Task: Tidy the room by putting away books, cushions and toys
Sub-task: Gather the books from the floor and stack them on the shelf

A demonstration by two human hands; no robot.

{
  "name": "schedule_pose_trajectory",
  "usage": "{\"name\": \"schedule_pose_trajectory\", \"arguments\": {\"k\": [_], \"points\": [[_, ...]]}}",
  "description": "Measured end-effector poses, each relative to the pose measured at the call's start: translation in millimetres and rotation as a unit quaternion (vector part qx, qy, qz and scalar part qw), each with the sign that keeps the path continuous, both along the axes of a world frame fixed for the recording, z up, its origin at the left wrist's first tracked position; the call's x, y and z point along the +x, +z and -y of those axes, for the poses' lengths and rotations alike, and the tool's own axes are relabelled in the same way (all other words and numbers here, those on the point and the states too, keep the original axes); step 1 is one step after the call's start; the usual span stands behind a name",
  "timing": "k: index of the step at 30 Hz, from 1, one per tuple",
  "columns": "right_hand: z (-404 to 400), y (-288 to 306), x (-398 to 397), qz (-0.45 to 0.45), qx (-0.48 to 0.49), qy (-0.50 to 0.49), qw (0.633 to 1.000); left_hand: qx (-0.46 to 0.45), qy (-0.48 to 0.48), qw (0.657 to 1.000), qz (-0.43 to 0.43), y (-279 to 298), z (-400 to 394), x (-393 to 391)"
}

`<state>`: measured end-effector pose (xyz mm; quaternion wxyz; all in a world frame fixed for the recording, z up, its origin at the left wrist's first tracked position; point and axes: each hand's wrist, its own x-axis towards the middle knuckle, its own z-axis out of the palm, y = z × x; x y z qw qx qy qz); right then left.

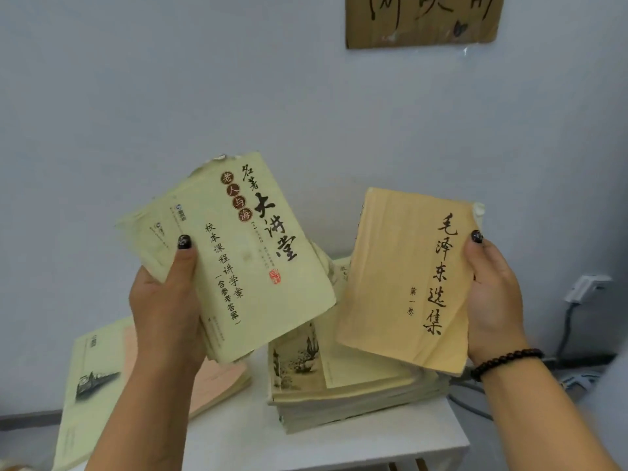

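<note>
My left hand [166, 307] grips a worn pale green book [238, 253] by its lower left edge, thumb across the cover, and holds it tilted up in the air. My right hand [492, 297] grips a tan yellow book [404, 283] by its right edge, thumb on the cover. Both covers face me, with black calligraphy on them. Below the two books, a stack of pale books [343, 385] lies on a small white table [339, 447]. A larger pale green and pink book [98, 379] lies at the table's left, over its edge.
A plain white wall stands right behind the table. A brown cardboard sign [421, 20] with handwriting is taped high on it. At the right, a white plug in a wall socket [586, 288] feeds dark cables [567, 338] that run down behind the table.
</note>
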<state>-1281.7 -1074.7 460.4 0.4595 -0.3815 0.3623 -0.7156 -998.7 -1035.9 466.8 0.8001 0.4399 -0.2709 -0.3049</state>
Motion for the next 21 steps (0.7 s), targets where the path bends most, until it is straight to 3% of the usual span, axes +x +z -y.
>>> {"name": "schedule_pose_trajectory", "arguments": {"k": [4,10,17,21], "points": [[-1.0,3.5,25.0,-0.050,-0.053,0.006,0.997,-0.029,-0.059,0.997,0.049,8.4,-7.2,-17.5],[-9.3,9.4,55.6,-0.063,-0.141,0.035,0.987,-0.106,-0.032,0.986,0.128,3.8,-14.1,-53.3],[-9.5,10.2,60.3,-0.050,-0.169,0.045,0.983,-0.090,-0.084,0.977,0.176,-5.0,-9.4,-66.9],[-9.0,12.0,60.4,-0.094,-0.209,0.038,0.973,-0.102,-0.018,0.970,0.219,-4.5,-8.8,-76.4]]}}
